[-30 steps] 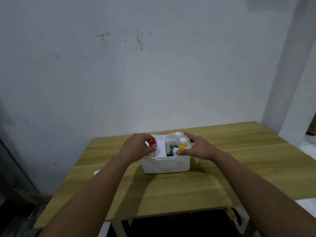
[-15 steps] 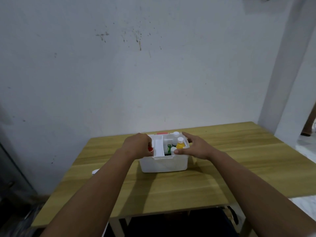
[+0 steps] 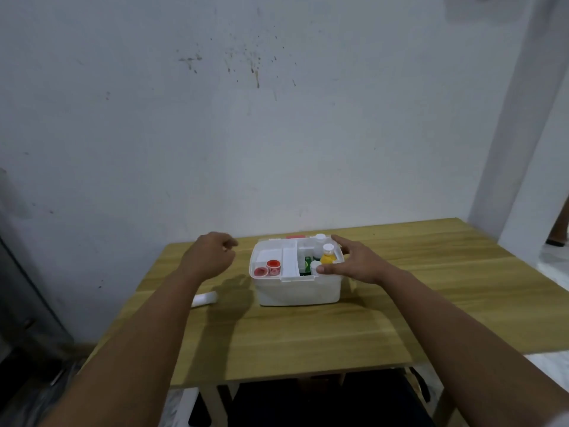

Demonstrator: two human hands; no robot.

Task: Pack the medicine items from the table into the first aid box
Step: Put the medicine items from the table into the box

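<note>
My right hand (image 3: 357, 262) rests on the right rim of the white first aid box (image 3: 297, 289), thumb on the near edge and fingers over the far side, so I am holding the box. My left hand (image 3: 209, 257) hangs in the air just left of the box, loosely curled, holding nothing and not touching it. The box stands open on the wooden table (image 3: 400, 303). In its left part sit two red-capped jars (image 3: 268, 268). In its right part stand a yellow bottle (image 3: 328, 255), a white bottle (image 3: 319, 241) and a green pack (image 3: 307, 264). A small white tube (image 3: 204, 298) lies on the table near my left arm.
</note>
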